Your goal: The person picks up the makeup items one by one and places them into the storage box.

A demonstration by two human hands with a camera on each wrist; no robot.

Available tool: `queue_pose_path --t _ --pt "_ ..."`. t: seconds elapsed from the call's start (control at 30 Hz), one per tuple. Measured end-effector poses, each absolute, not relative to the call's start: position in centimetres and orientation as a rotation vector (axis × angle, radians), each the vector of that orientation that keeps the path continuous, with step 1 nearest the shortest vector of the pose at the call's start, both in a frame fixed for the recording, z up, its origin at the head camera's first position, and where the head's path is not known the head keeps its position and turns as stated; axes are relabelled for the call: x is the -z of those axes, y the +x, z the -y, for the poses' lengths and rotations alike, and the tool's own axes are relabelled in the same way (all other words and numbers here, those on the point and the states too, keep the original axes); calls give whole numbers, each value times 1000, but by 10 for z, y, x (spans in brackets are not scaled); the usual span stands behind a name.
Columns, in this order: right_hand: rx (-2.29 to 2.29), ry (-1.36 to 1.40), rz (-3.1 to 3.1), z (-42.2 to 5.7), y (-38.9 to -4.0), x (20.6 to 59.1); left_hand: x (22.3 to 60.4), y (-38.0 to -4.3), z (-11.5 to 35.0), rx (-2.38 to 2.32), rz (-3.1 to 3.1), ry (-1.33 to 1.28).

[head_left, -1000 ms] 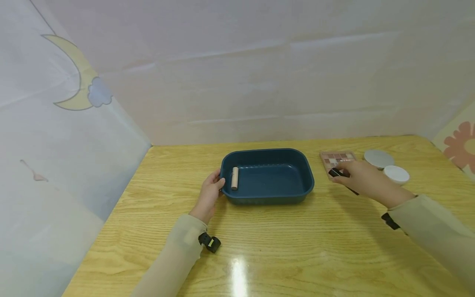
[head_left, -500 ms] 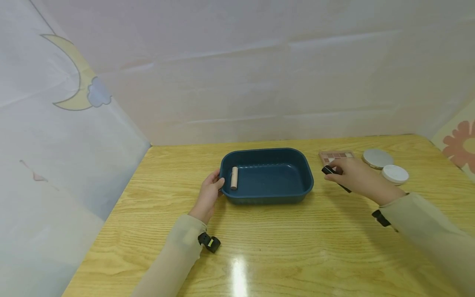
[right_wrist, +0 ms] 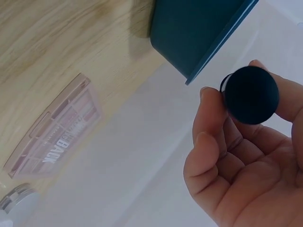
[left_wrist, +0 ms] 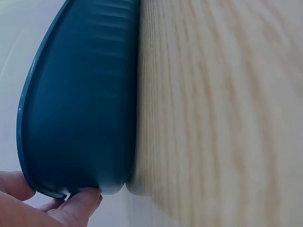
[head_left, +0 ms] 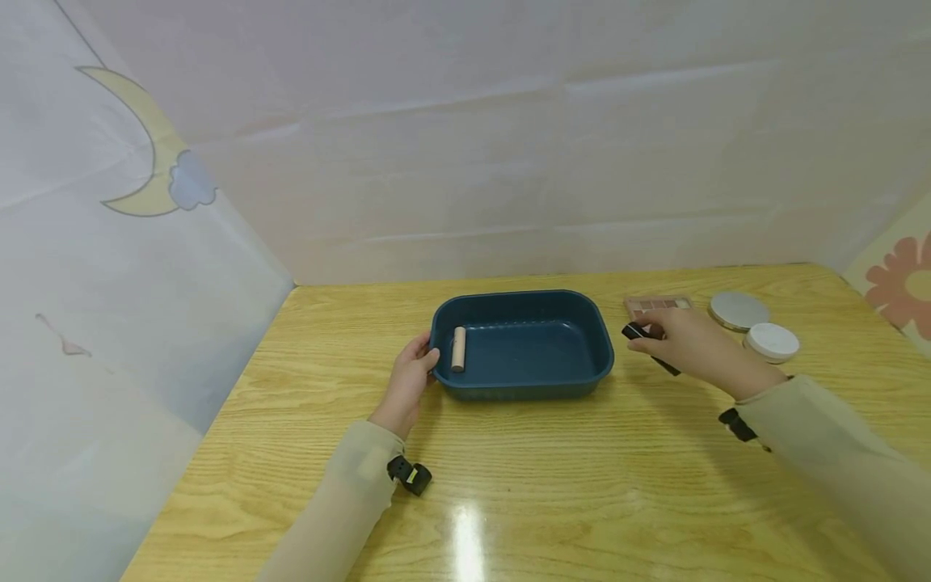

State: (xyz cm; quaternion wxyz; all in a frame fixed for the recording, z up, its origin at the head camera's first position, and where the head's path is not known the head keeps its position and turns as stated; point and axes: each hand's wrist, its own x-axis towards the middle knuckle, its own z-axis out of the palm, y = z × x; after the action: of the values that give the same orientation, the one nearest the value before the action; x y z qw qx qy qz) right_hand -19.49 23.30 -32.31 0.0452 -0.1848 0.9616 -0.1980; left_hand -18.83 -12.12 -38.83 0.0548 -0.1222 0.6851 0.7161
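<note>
A dark blue rectangular plastic basin [head_left: 524,393] stands on the wooden table. My left hand [head_left: 406,384] grips its left end, thumb at the rim and fingers against the outer wall. Inside, along that left end, lies a small beige cylindrical tube [head_left: 458,350]. To the right of the basin, my right hand [head_left: 684,346] pinches a slim black cosmetic tube [right_wrist: 252,95] with a thin silver band, held tilted above the table. Its round end faces the right wrist camera; its exact kind cannot be told.
Behind my right hand lies a pink eyeshadow palette [head_left: 658,303], partly covered by the hand in the head view. Farther right are a round silvery compact [head_left: 738,311] and a round white-lidded container [head_left: 773,342]. A pale cloth backdrop [head_left: 465,178] rises behind the table.
My right hand has carried the black tube leftward, away from over the palette and closer to the basin. The left hand and the basin have stayed put.
</note>
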Motion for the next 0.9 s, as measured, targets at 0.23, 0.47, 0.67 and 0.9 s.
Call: queue_pose_path --t 0.23,0.47,0.67,0.9 --pt "710 -688 -2964 -229 -199 326 388 -189 121 -2178 -2073 -366" --pt "662 -731 -3013 -221 -200 322 388 -190 121 -2178 -2075 -365" --pt "663 -687 -2990 -218 -201 320 388 -191 121 -2181 -2076 -356" --pt "722 -659 -2947 -215 -203 319 388 -190 121 -2178 -2079 -362"
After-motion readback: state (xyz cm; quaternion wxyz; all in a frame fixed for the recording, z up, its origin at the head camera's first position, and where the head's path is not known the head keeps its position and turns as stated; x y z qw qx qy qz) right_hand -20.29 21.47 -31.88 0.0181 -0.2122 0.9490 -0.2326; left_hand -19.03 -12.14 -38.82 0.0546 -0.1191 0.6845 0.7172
